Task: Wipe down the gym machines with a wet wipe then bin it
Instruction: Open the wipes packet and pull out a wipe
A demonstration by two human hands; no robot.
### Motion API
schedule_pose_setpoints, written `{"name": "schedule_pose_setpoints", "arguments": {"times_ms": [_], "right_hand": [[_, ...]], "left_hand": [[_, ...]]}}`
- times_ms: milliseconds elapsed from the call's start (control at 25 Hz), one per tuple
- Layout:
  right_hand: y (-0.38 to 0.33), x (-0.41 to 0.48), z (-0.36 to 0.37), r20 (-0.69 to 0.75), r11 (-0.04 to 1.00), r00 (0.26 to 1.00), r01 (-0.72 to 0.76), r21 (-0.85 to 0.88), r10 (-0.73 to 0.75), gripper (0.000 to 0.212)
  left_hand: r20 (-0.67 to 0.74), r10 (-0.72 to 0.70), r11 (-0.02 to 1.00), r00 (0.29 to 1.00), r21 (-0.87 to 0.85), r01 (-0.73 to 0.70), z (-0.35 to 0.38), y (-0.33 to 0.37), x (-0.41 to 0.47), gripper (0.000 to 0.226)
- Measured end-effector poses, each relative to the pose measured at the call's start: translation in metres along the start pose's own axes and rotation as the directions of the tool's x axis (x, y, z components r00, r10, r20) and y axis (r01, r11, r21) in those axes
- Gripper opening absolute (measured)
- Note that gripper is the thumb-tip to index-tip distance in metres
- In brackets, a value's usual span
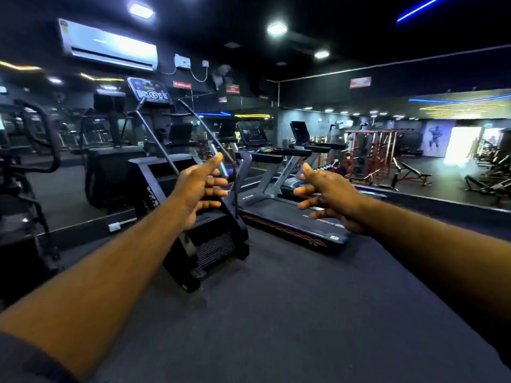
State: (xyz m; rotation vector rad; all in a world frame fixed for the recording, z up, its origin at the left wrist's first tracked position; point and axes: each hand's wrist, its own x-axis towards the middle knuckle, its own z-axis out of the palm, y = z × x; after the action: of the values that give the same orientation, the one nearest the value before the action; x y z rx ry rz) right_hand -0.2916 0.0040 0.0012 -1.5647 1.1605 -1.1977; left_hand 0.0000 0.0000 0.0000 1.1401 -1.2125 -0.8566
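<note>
Reaching forward with left hand and right hand, both spread open and holding nothing, toward stair climber and treadmill. No wet wipe or bin in view. Seems barely begun: to fetch a wipe, clean the machines, bin it.

A dark, upright stair climber is set just beside a low black treadmill with red side trim, both on the grey floor.
</note>
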Motion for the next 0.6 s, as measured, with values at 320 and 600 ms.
{"name": "schedule_pose_setpoints", "arguments": {"times_ms": [320,600], "right_hand": [[0.131,0.225,0.115,0.065,0.995,0.994,-0.088,-0.039,0.091,0.043],[0.16,0.397,0.155,0.12,0.997,0.99,-0.062,-0.051,0.068,0.035]], "left_hand": [[-0.063,-0.164,0.986,0.985,-0.042,0.161,-0.059,-0.157,0.189,0.059],[-0.066,-0.204,0.978,0.977,0.036,0.206,-0.083,-0.201,0.36,0.059]]}}
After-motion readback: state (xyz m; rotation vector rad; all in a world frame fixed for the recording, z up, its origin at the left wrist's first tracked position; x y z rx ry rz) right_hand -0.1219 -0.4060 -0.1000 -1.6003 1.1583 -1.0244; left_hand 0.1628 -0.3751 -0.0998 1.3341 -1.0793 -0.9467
